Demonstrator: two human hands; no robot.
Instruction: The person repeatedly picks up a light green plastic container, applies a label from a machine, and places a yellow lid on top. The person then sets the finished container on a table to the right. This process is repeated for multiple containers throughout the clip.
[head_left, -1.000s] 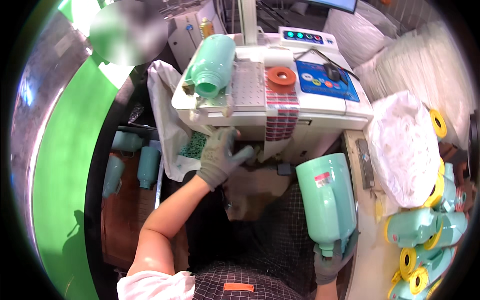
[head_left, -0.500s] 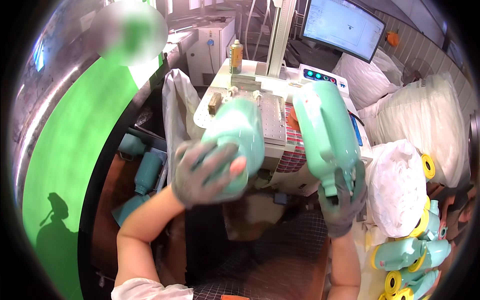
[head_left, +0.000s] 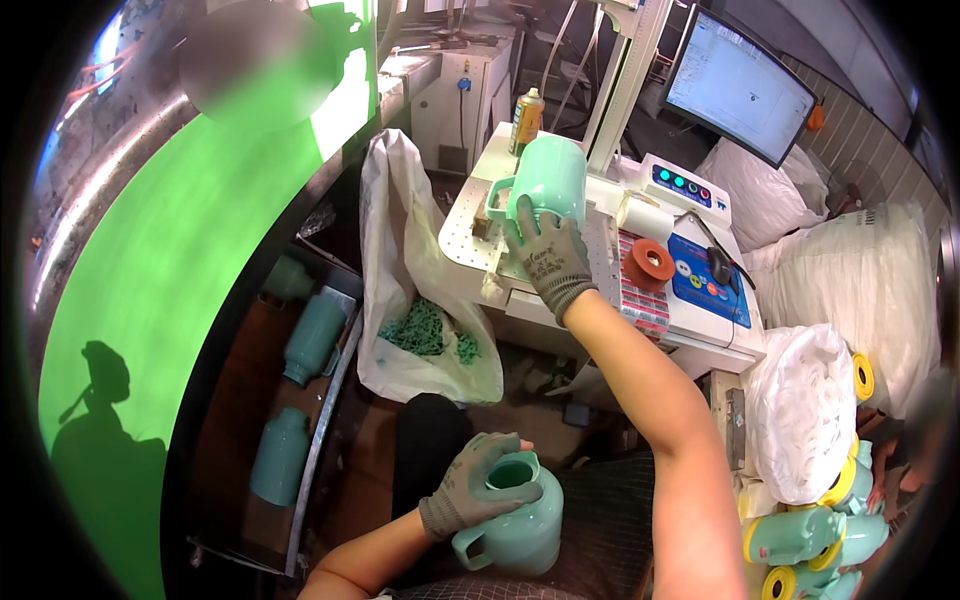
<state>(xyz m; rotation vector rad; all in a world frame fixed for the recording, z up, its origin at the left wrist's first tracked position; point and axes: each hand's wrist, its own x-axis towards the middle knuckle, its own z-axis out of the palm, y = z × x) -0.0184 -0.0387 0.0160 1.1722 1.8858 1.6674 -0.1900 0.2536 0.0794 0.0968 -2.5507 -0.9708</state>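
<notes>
While the left hand (head_left: pixel 466 490) has its fingers clamped around the neck of the near bottle (head_left: pixel 525 540), open mouth up and held over the lap, the right hand (head_left: pixel 550 255) reaches forward to the far bottle (head_left: pixel 555 172) in the head view. That one lies on its side on the white desk (head_left: pixel 462 238), handle leftward near a brown block (head_left: pixel 481 223), which may help stop it rolling. Right fingers spread over its near end; cannot tell whether they grip. Neck hold probably leaves the near bottle's body and handle unobstructed. More bottles (head_left: pixel 316 338) lie in the bin (head_left: pixel 325 430) leftward; yellow-ringed bottles (head_left: pixel 795 535) sit rightward, well apart, perhaps kept separate by type.
</notes>
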